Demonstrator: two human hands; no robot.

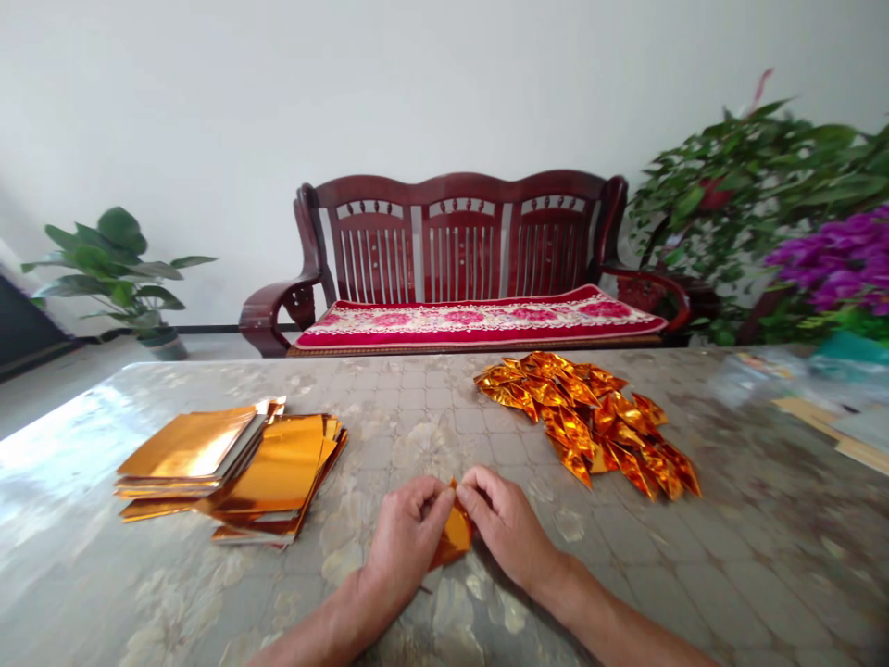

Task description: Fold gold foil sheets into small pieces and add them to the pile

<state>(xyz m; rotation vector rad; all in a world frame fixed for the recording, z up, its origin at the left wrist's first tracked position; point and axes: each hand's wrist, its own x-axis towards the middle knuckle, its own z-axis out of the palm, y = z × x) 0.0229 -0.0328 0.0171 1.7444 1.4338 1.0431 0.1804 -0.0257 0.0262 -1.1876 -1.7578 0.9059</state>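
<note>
Bare forearms (316, 625) met over a folded orange-gold sheet (457, 537)

They came in from the near side of the worktop (750, 593), angled toward one another, and ended in two hands almost touching. Between them, near the middle of the worktop's close side, was the shiny sheet. The left hand (408, 523) gripped it by the upper part, thumb pressed against curled fingers. The right hand (510, 523) pinched it as well, its thumb and fingers closed at the peak, just beside the other thumb. I could see the sheet's lower half spreading below the fingers; the exact fold was hidden from me.

Off to the left lay two stacks of flat metallic sheets (274, 468), touching and overlapping, their corners fanned unevenly and some pale edges showing. Beyond the right hand sprawled a loose heap of pointed foil pieces (587, 417), crinkled and glinting. Farther right sat some clear plastic (760, 375), with flat tan strips (823, 426) near it.

Across the worktop stood a dark red wooden settee (462, 245) with a floral seat cover (465, 320), backed by a pale wall (444, 83). One potted plant (118, 264) stood at the left; leafy vines (750, 185) and purple flowers (837, 259) filled the right.
</note>
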